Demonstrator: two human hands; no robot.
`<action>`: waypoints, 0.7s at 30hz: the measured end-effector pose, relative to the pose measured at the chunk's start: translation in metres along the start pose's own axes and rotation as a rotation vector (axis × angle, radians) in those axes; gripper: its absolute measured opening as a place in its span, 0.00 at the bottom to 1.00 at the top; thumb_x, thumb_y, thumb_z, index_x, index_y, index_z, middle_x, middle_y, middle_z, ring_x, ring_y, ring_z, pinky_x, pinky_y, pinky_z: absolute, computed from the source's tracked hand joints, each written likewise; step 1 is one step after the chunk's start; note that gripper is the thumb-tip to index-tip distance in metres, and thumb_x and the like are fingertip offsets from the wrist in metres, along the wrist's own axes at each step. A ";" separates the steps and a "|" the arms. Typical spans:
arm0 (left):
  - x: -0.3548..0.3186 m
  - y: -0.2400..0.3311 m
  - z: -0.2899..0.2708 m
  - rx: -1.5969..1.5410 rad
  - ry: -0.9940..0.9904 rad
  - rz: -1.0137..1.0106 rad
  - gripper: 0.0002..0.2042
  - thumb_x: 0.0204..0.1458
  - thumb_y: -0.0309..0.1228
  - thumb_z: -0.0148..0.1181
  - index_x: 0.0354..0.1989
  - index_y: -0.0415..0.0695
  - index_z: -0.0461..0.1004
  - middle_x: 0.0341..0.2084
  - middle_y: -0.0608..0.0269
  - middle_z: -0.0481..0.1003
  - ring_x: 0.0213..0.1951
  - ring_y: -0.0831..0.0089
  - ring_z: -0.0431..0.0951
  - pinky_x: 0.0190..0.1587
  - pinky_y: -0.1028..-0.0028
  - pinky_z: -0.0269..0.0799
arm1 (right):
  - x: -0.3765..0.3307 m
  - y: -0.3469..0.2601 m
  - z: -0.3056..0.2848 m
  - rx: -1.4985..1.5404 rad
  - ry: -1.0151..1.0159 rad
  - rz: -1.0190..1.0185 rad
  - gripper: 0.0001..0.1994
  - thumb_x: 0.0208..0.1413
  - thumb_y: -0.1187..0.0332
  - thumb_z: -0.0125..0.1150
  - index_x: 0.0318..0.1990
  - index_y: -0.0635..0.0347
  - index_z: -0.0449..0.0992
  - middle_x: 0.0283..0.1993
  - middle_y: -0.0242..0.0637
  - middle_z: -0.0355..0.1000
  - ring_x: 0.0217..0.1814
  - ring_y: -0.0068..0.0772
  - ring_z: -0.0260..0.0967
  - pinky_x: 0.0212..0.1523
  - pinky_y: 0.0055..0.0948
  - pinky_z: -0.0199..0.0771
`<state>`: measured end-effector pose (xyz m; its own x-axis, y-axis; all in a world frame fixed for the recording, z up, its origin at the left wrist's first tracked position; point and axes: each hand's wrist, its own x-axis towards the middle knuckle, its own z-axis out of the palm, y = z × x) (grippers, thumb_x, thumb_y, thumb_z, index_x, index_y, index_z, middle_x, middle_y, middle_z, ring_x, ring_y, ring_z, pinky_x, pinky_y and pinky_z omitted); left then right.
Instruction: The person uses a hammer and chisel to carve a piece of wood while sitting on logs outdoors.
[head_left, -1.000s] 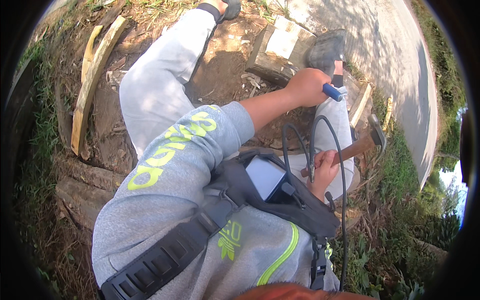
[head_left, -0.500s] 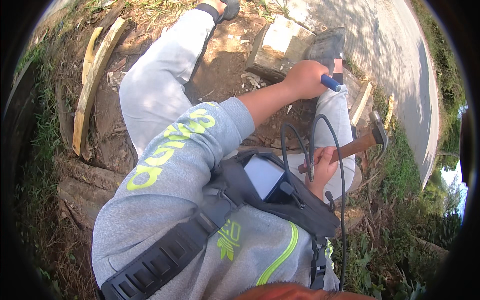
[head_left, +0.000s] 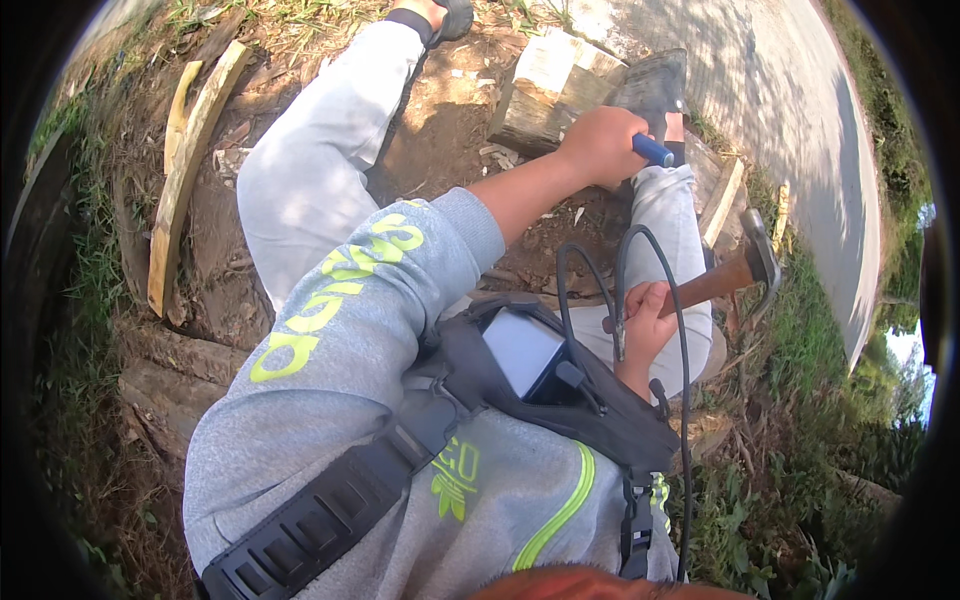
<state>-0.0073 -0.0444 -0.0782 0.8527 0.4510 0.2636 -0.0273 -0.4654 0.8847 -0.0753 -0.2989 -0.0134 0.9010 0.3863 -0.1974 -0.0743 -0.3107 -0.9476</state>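
Observation:
My left hand point(head_left: 602, 146) reaches across and is closed around a blue-handled tool point(head_left: 653, 151). Only the rounded handle end sticks out of the fist; its other end is hidden. Just beyond that hand lies a squarish wooden block point(head_left: 535, 112) with a pale, freshly cut face, close to my shoe point(head_left: 650, 88). Lower down, above my right thigh, my right hand point(head_left: 645, 325) grips a claw hammer point(head_left: 712, 284) by its brown wooden handle. The metal head points away to the right.
A black cable point(head_left: 676, 280) loops past my right hand from a dark chest bag point(head_left: 620, 428) holding a device. Long split wood strips point(head_left: 190, 180) lie at the left, and a wood piece point(head_left: 722, 205) lies right of my leg. A paved road point(head_left: 790, 110) runs along the right.
My left hand has shifted slightly left and away with the blue handle. The hammer has tilted a little, its head turning. Both grips stay closed.

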 end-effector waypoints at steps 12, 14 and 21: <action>-0.036 0.035 0.037 -0.130 -0.039 0.064 0.07 0.45 0.32 0.70 0.24 0.43 0.79 0.27 0.50 0.79 0.36 0.45 0.81 0.41 0.51 0.76 | -0.004 -0.036 -0.034 0.217 0.206 0.147 0.20 0.77 0.52 0.50 0.34 0.56 0.62 0.20 0.28 0.54 0.17 0.23 0.54 0.19 0.27 0.58; -0.036 0.036 0.037 -0.107 -0.087 0.064 0.08 0.44 0.32 0.71 0.24 0.43 0.79 0.28 0.49 0.79 0.37 0.46 0.81 0.42 0.51 0.75 | -0.006 -0.028 -0.038 0.237 0.200 0.180 0.20 0.77 0.53 0.49 0.34 0.56 0.61 0.20 0.29 0.54 0.17 0.23 0.53 0.19 0.27 0.58; -0.037 0.031 0.046 -0.063 -0.121 0.083 0.07 0.44 0.32 0.71 0.26 0.43 0.79 0.29 0.49 0.79 0.37 0.46 0.81 0.41 0.50 0.76 | -0.041 0.014 -0.012 0.320 0.238 0.141 0.17 0.76 0.57 0.50 0.34 0.56 0.61 0.20 0.28 0.55 0.18 0.23 0.52 0.19 0.28 0.57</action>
<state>-0.0158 -0.1109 -0.0780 0.9028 0.3160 0.2917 -0.1294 -0.4472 0.8850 -0.1081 -0.3291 -0.0155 0.9433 0.1366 -0.3024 -0.2989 -0.0458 -0.9532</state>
